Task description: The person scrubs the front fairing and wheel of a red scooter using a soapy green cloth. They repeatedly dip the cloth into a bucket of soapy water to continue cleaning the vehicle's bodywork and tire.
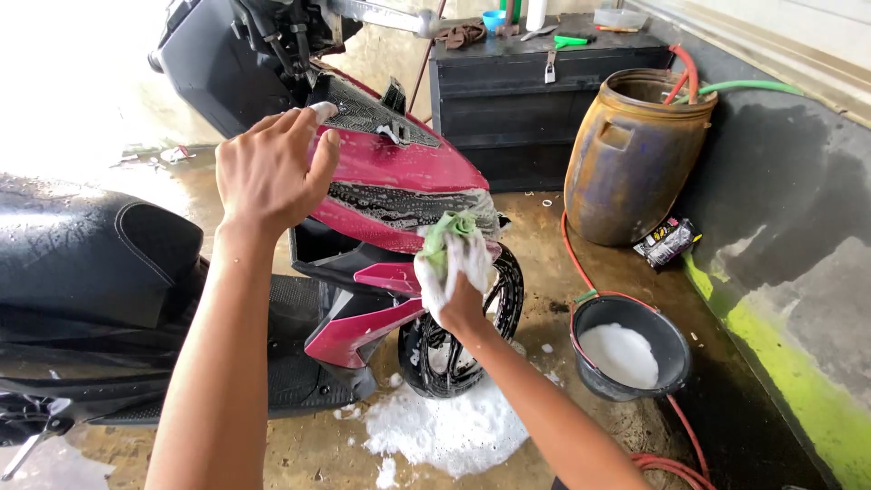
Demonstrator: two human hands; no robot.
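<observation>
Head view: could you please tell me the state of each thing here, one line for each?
Left hand: open, resting on the red panel.
Right hand: foamy, closed on the green cloth.
Red panel: wet, streaked with suds.
Front wheel: foam on the floor below it.
Bucket: upright, holding foam.
Barrel: upright, open, hoses going in.
Black chest: shut.

pkg: small flat black packet (668, 241) w/ white + red marks | on wet floor | just beside brown barrel (632, 154), near wall
</observation>
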